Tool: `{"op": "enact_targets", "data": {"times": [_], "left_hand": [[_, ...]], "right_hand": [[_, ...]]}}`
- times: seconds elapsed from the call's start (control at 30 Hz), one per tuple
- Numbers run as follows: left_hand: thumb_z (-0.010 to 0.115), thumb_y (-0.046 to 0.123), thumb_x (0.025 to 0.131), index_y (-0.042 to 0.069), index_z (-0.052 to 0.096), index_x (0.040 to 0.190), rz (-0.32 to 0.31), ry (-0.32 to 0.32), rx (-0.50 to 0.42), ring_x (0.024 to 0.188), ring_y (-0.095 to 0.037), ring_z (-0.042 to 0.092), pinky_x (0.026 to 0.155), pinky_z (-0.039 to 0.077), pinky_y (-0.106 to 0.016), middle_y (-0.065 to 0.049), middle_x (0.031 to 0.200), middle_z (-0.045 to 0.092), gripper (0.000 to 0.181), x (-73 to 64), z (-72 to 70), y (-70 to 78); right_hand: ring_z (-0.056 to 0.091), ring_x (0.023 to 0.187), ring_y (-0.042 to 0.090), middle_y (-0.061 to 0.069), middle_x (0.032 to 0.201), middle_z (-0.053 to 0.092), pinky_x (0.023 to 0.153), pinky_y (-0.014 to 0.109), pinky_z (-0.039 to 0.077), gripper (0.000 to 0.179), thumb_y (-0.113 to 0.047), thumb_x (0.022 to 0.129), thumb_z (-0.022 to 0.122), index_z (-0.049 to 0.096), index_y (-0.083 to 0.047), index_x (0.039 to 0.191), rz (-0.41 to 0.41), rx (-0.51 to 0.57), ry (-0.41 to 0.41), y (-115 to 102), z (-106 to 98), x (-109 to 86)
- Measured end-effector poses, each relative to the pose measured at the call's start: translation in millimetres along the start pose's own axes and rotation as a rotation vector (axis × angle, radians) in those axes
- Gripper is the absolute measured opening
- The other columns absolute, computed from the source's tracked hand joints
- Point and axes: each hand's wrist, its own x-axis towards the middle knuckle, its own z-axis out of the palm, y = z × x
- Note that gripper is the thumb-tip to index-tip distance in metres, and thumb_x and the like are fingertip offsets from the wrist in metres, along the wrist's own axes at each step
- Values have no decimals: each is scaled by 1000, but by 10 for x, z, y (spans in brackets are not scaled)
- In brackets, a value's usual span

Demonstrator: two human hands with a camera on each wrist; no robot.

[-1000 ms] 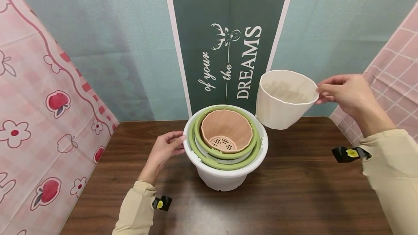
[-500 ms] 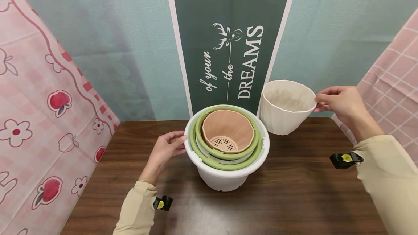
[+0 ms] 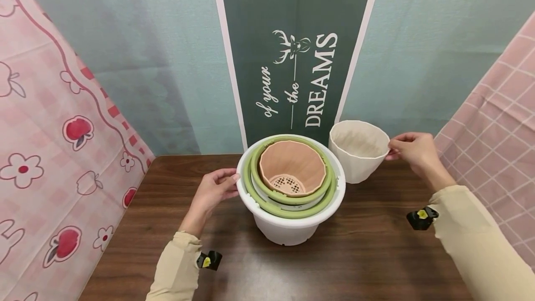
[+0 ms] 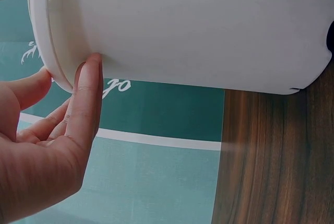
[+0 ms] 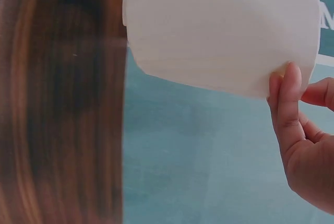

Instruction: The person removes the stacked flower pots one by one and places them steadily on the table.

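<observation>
My right hand (image 3: 414,152) pinches the rim of a cream flower pot (image 3: 357,164) with faceted sides, upright at the back right of the table. In the right wrist view the thumb is on one side of that rim and fingers (image 5: 290,98) lie along the outer wall. Beside it stands a large white flower pot (image 3: 286,230), whose left rim my left hand (image 3: 212,190) pinches; the left wrist view shows fingertips (image 4: 93,70) under its lip. Nested inside it are pots with green rims (image 3: 288,210) and, innermost, a terracotta-coloured pot (image 3: 292,164) with a perforated bottom.
The dark wooden table (image 3: 368,254) ends at a hanging backdrop (image 3: 179,82) with printed lettering. A pink patterned cloth (image 3: 50,166) hangs on the left, and a pink checked cloth (image 3: 501,152) on the right.
My right hand has brought the cream pot down and slightly left, toward the table next to the nested pots. The left hand has kept its hold on the white rim.
</observation>
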Motion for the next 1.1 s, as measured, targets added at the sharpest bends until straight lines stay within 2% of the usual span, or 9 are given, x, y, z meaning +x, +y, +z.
{"op": "enact_targets", "data": {"times": [0.2, 0.53, 0.83, 1.1], "left_hand": [[59, 10, 89, -7, 55, 116, 5, 6, -12, 79, -18, 64, 71, 56, -33, -17, 95, 63, 32, 8, -3, -12], [60, 10, 89, -8, 54, 117, 16, 3, -11, 79, -18, 64, 71, 56, -33, -18, 97, 63, 33, 5, -5, -13], [60, 9, 89, -7, 54, 116, 16, 2, -9, 79, -18, 64, 73, 56, -34, -19, 98, 62, 33, 8, -3, -10], [61, 10, 88, -6, 55, 117, 11, 0, -7, 79, -19, 64, 73, 55, -35, -18, 97, 62, 33, 5, -10, -18]], "right_hand": [[62, 51, 12, 1, 64, 59, 54, 28, 56, 23, 6, 83, 48, 48, 22, 99, 25, -13, 21, 186, 138, 9], [63, 52, 12, 4, 66, 58, 55, 29, 57, 27, 0, 86, 50, 50, 19, 105, 99, -87, 51, 438, 277, 12], [65, 57, 17, 6, 70, 59, 56, 28, 56, 27, -2, 88, 51, 51, 17, 106, 123, -123, 35, 542, 346, 19], [64, 56, 14, 11, 75, 58, 57, 28, 56, 27, -3, 89, 51, 51, 17, 107, 160, -110, 25, 617, 410, 24]]}}
